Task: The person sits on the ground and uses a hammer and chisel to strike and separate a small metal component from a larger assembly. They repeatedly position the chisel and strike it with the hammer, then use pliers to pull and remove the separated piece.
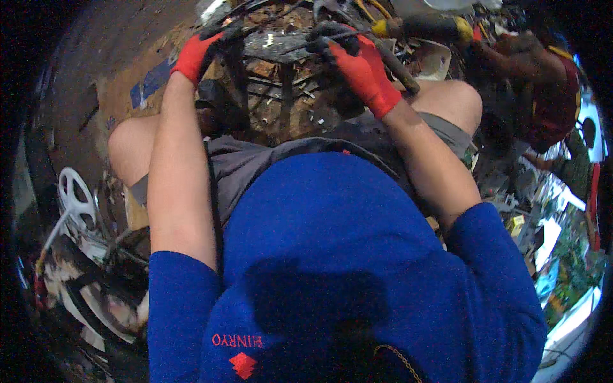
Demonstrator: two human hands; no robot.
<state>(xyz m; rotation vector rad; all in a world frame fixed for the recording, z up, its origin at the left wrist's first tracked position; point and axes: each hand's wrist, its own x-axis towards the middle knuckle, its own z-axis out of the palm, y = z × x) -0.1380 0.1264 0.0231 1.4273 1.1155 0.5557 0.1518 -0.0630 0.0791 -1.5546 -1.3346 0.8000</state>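
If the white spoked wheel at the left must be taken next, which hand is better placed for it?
Probably the left hand. The white spoked wheel lies on that side of the body, and the right hand is farther from it.

1. Between your left hand (207, 51) and right hand (350, 60), there is a gap over the grey slab (265, 48), with a dark rod (297, 49) crossing its right part.
2. Left of your left hand, the brown floor (121, 45) leaves room.
3. To your right, a yellow-ended dark object (428, 29) and another person's arm (511, 60) obstruct passage.
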